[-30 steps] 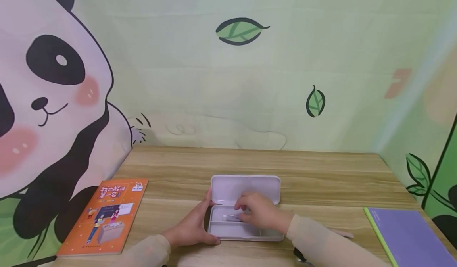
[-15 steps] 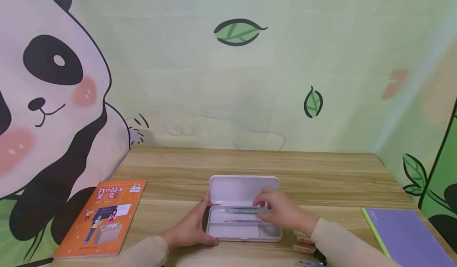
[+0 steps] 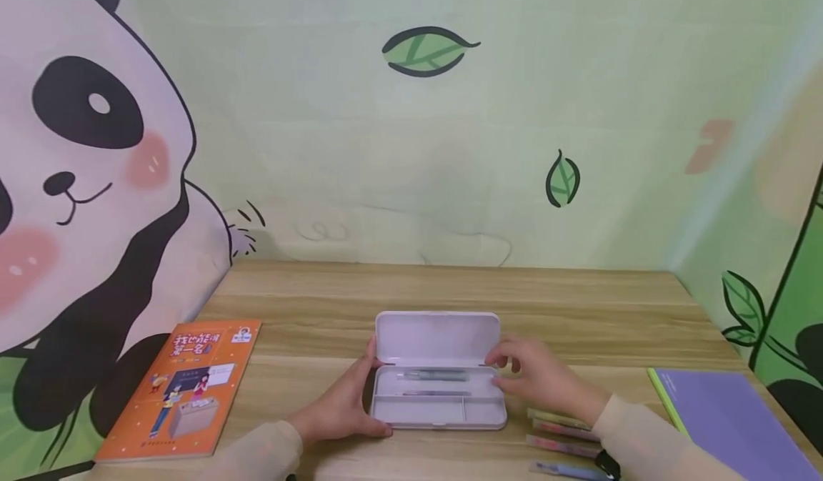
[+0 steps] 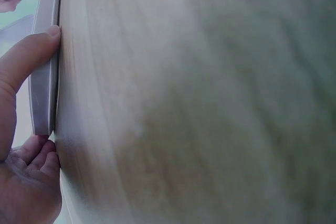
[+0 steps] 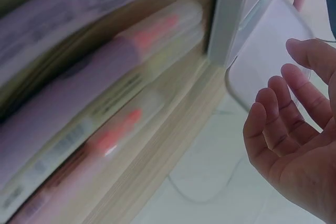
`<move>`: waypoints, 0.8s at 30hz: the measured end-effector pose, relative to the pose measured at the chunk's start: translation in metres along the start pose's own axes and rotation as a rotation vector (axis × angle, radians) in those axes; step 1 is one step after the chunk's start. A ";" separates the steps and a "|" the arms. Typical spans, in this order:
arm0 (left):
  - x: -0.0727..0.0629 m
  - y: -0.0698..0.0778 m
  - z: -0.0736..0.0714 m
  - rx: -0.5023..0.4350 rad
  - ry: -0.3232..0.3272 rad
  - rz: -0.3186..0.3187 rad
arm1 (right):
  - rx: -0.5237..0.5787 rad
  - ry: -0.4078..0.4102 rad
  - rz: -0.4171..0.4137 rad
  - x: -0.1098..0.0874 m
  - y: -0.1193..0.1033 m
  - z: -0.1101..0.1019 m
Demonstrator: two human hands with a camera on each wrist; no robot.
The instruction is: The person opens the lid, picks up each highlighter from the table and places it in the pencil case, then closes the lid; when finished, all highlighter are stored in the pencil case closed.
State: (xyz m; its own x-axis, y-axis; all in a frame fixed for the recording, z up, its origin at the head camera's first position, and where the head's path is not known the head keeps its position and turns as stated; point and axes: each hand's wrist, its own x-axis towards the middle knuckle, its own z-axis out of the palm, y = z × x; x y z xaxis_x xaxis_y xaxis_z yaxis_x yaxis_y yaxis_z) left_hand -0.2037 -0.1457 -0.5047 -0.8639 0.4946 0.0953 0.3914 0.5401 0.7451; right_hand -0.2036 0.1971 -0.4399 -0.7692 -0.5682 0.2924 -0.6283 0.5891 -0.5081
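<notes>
A white pencil case stands with its lid raised on the wooden table. Two slim pens, an upper one and a lower one, lie in its long back compartment; the front compartments hold nothing visible. My left hand grips the case's left end, thumb on the front wall and fingers round the side, as the left wrist view also shows. At the right end of the case is my right hand, fingers loosely bent and apart. The right wrist view shows that hand holding nothing.
Several capped highlighters lie on the table right of the case, partly under the right forearm. An orange book lies at the left, and a purple notebook at the right. A panda-printed cloth hangs behind the table.
My right hand has moved right, from inside the case to its right end, leaving the pens uncovered in the back compartment. More of the highlighters shows. My left hand keeps its grip.
</notes>
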 end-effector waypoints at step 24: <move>0.000 0.003 -0.001 -0.008 -0.012 -0.017 | -0.123 0.025 0.090 -0.069 0.042 -0.029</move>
State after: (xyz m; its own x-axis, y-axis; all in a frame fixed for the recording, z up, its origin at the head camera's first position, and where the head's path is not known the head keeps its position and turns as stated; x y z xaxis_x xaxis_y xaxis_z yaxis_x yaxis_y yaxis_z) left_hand -0.2031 -0.1448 -0.5013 -0.8667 0.4933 0.0743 0.3739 0.5436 0.7515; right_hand -0.1800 0.2782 -0.4577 -0.8245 -0.4965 0.2714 -0.5654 0.7037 -0.4303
